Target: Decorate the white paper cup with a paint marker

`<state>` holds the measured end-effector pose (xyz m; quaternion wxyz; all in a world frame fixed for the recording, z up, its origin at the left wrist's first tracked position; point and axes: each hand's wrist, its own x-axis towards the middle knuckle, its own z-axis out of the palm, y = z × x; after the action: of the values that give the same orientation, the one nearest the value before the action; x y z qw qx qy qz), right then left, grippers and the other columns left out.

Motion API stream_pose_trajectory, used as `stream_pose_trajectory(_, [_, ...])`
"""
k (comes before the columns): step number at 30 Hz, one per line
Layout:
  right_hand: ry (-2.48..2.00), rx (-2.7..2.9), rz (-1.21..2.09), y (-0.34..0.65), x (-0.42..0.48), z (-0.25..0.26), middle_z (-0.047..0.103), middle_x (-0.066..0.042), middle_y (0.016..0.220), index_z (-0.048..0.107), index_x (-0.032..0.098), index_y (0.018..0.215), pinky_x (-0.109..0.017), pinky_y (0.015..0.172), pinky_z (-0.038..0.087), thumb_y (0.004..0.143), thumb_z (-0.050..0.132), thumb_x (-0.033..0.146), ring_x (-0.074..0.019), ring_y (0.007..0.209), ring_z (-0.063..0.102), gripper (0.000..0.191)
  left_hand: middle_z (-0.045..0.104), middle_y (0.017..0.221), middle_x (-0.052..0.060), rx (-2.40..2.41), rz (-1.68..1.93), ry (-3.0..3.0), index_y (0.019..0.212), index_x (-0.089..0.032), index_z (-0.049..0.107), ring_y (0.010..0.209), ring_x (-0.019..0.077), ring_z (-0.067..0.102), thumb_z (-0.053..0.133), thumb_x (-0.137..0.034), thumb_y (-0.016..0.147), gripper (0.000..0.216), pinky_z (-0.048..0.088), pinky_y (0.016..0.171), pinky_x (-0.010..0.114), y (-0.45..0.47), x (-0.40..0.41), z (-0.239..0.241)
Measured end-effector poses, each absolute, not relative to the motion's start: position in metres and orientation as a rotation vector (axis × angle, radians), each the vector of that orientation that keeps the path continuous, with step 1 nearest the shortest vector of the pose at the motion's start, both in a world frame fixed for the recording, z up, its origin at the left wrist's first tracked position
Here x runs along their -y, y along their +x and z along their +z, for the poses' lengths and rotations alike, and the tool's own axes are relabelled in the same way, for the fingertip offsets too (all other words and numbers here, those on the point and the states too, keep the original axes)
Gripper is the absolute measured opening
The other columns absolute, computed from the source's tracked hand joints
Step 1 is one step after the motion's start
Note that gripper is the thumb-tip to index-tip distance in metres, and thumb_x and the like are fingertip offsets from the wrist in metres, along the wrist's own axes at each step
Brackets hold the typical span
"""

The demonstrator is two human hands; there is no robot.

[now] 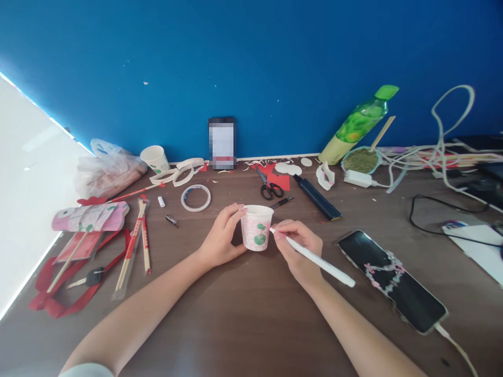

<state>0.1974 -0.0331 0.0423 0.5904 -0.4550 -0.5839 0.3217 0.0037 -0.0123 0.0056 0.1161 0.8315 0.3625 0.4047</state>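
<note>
A white paper cup (256,226) with a green tree print and pink markings stands upright on the brown table (243,314). My left hand (221,238) wraps around its left side and steadies it. My right hand (297,247) grips a white pen (314,258) like a pencil, its tip touching the cup's right side.
A black phone (392,280) on a cable lies right of my hands. Behind the cup are scissors (268,185), a tape roll (195,198), a dark blue bar (317,197), another paper cup (154,158) and an upright phone (222,142). Chopsticks (135,243), a key and a pink paper fish (91,217) lie left.
</note>
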Motion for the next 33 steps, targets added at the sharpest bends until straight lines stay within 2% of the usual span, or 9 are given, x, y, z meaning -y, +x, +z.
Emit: stream_pose_trajectory(33, [-1.055,1.347,0.813,0.201,0.0301,0.0372,0.063,-0.001,0.064,0.061,0.021,0.067,-0.028,0.057,0.047,0.075,0.067,0.024,-0.0156,0.061,0.059,0.01,0.043,0.137,0.019,-1.063,1.187,2.428,0.145,-0.024,0.021,0.132,0.0338,0.044,0.07,-0.022,0.078,0.083,0.044,0.104,0.055,0.0044,0.0129,0.0064])
